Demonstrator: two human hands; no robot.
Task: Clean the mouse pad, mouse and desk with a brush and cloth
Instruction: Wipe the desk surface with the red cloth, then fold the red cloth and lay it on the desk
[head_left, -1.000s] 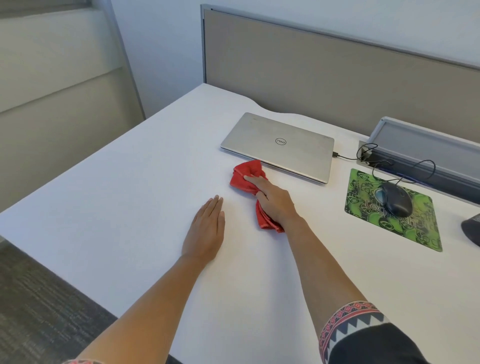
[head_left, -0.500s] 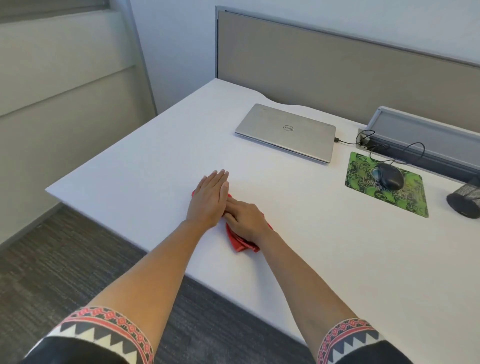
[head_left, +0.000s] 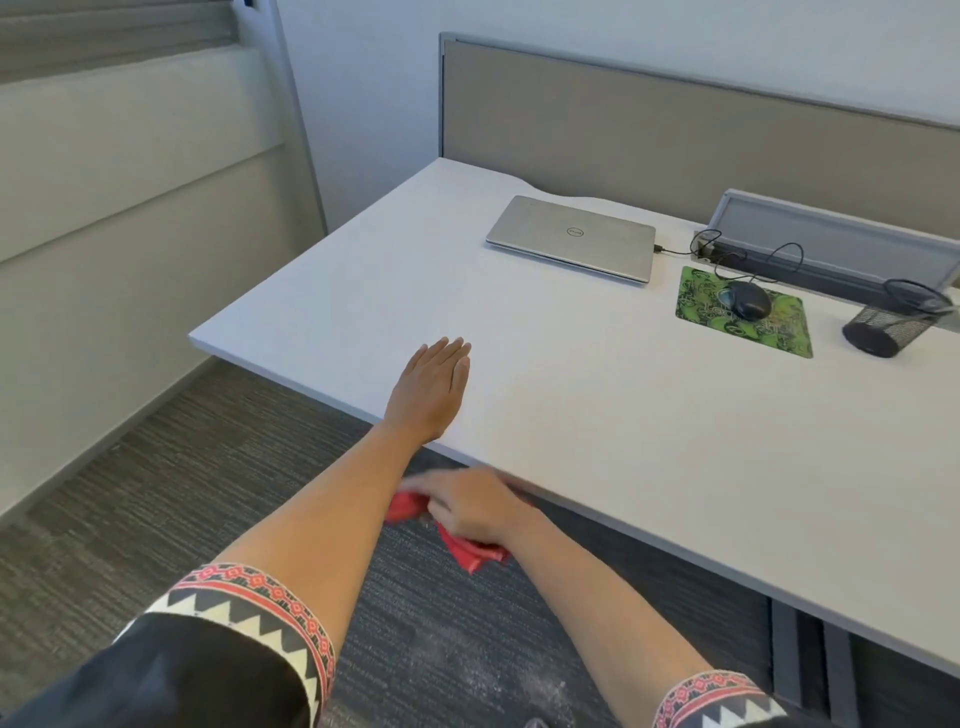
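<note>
My right hand (head_left: 470, 506) holds the red cloth (head_left: 470, 551) just off the near edge of the white desk (head_left: 597, 395), over the carpet; the hand is blurred. My left hand (head_left: 434, 387) lies flat, fingers straight, on the desk near that edge. Far right on the desk sits a green patterned mouse pad (head_left: 779, 327) with a dark wired mouse (head_left: 749, 302) on it. No brush is in view.
A shut silver laptop (head_left: 571, 236) lies at the back of the desk, cabled to a grey cable tray (head_left: 831, 234). A black mesh pen cup (head_left: 891, 319) lies tipped at the right. A beige partition stands behind. Grey carpet (head_left: 208, 493) lies below.
My right hand has dragged the red cloth from beside the laptop toward me and off the desk's near edge. My left hand stayed flat on the desk. The camera pulled back.
</note>
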